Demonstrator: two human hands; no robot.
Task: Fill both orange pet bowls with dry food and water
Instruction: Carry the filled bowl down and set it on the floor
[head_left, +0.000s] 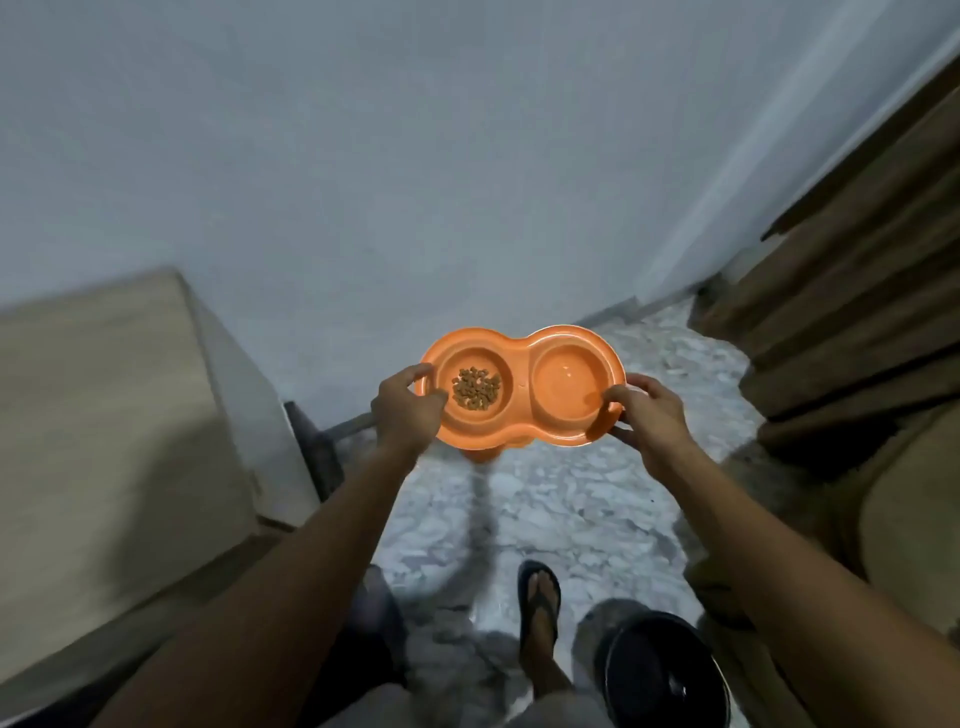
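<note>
An orange double pet bowl (519, 358) is held level in the air above the floor. Its left well holds a small heap of brown dry food (476, 388). Its right well (566, 382) looks glossy, as if it holds water, but I cannot tell for sure. My left hand (405, 408) grips the bowl's left rim, thumb over the edge. My right hand (649, 415) grips the right rim. A second orange shape (480, 455) shows just under the held bowl, mostly hidden.
A pale wooden cabinet (119, 415) stands at the left, a white wall (415, 182) ahead. Brown slatted furniture (857, 312) fills the right. A black bucket (660, 675) sits on the speckled floor (545, 509) near my sandalled foot (540, 597).
</note>
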